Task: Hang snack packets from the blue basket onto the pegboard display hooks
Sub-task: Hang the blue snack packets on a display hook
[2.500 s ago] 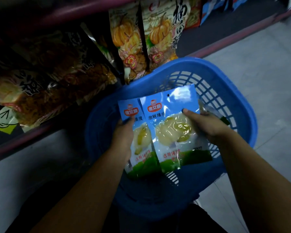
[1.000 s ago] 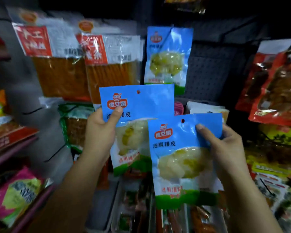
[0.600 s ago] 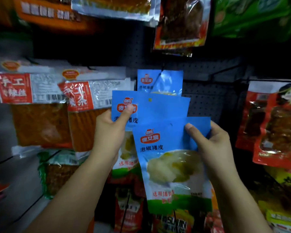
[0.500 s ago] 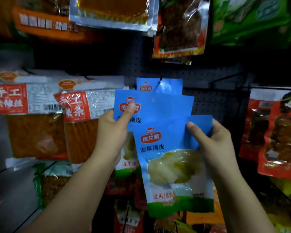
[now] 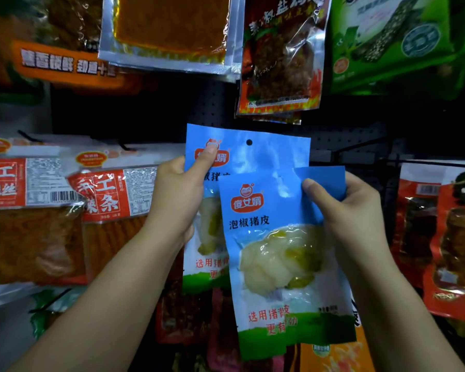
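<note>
Two blue snack packets are held up in front of the dark pegboard (image 5: 346, 140). My left hand (image 5: 177, 194) grips the rear blue packet (image 5: 269, 154) by its top left corner, thumb on the red logo; its hang hole shows near the top. My right hand (image 5: 352, 210) pinches the front blue packet (image 5: 277, 261) at its upper right corner, which is folded over. The front packet overlaps the lower half of the rear one. The blue basket is out of view.
Red-and-white spicy strip packets (image 5: 113, 200) hang to the left. A dark meat snack packet (image 5: 279, 55) and a green seaweed packet (image 5: 392, 41) hang above. Red packets (image 5: 440, 237) hang at the right. More packets fill the rows below.
Both hands have lifted the two packets from the basket up to the pegboard. The rear packet now covers the blue packet that hung on the hook behind it.
</note>
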